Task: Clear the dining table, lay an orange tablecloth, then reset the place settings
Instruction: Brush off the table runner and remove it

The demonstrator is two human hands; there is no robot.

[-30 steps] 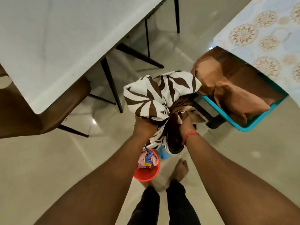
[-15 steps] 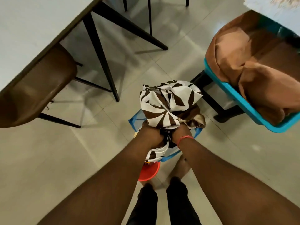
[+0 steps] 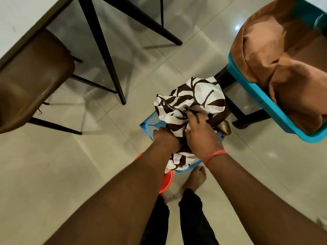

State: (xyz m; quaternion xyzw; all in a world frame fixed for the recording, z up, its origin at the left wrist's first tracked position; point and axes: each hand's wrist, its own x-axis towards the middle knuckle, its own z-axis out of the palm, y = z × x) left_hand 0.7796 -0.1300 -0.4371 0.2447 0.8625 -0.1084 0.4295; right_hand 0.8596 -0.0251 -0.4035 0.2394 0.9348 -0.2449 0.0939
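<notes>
A crumpled white cloth with a brown leaf pattern (image 3: 192,98) sits bundled in a blue tub (image 3: 147,123) on the floor. My left hand (image 3: 165,140) is buried in the near side of the bundle, fingers hidden in the folds. My right hand (image 3: 200,131), with a red thread at the wrist, lies on top of the cloth with its fingers spread and pressing into it. An orange-brown cloth (image 3: 281,55) fills a turquoise tub (image 3: 251,85) at the upper right.
The white dining table's corner (image 3: 21,20) and its black legs (image 3: 102,50) are at the upper left, with a brown chair (image 3: 30,80) beside them. A red bowl (image 3: 166,181) stands on the tiled floor by my bare foot (image 3: 194,177).
The patterned bundle has gone down from in front of me into the blue tub on the floor. My right hand has shifted from gripping underneath to lying on top of it.
</notes>
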